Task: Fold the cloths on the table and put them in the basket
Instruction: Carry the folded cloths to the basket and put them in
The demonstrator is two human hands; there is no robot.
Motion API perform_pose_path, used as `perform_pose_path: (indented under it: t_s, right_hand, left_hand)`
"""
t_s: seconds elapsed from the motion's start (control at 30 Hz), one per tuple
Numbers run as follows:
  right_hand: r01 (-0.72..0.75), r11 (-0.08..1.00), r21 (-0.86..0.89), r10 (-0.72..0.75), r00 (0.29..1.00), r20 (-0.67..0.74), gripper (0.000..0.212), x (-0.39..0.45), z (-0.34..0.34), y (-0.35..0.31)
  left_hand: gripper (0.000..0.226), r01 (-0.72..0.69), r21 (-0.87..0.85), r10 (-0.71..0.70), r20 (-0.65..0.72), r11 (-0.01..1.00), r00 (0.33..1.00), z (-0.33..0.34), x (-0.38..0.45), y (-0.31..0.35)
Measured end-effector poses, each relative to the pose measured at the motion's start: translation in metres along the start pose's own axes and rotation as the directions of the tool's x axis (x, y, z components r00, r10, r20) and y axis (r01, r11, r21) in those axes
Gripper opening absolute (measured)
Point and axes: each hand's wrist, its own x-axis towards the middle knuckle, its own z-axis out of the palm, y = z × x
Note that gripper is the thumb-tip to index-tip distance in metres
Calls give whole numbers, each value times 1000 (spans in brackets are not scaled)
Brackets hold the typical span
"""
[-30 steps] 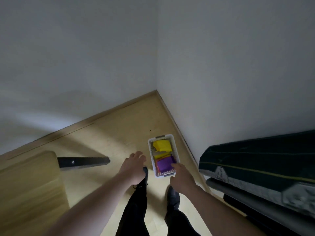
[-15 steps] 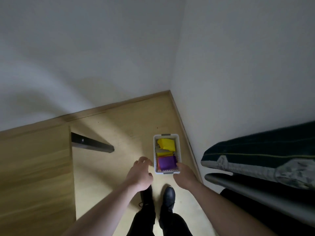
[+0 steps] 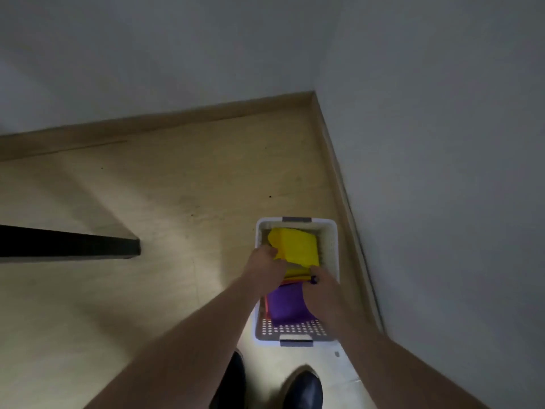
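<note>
The rectangular white plastic basket has walls perforated in a regular grid of small holes and a grey handle tab at each short end. Inside it lie a bright yellow folded cloth, a purple folded cloth, and thin orange and red cloth edges between them. The light wood-grain floor is pale tan, the walls grey-white, the slanting bar black, the shoes glossy black

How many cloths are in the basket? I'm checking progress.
At least 3: a yellow cloth at the far end, a purple cloth at the near end, and an orange cloth edge between them. The hands may hide more.
</note>
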Motion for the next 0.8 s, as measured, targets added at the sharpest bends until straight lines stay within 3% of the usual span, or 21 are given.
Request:
perform_pose_path:
  t_s: [0.17, 0.27, 0.33, 0.43, 0.57, 0.67, 0.8]
  right_hand:
    - [-88, 990, 112, 93, 995, -47, 54, 108, 41, 39]
    - [-103, 981, 163, 121, 987, -108, 50, 152, 56, 53]
    - [-121, 971, 205, 154, 976, -154, 51, 164, 57, 48]
    - [-161, 956, 247, 213, 956, -203, 53, 172, 61, 43]
    - [-132, 951, 280, 216, 932, -292, 44, 156, 69, 37]
    - [-102, 941, 324, 214, 919, -332, 37, 144, 70, 37]
    - [-125, 951, 284, 197, 950, -241, 37, 146, 70, 39]
  left_hand:
    - [71, 170, -244, -190, -61, 955, 980, 72, 103, -32]
    - [86, 166, -212, -203, -168, 963, 965, 102, 140, -50]
    - [65, 118, -179, -158, -228, 977, 961, 107, 148, -55]
    - [26, 45, -261, -116, -260, 964, 959, 109, 148, -62]
    - [27, 34, -314, -126, -277, 949, 953, 102, 123, -61]
    - [27, 35, -177, -90, -314, 984, 945, 98, 102, -60]
    - [41, 114, 23, -103, -288, 993, 952, 97, 99, -63]
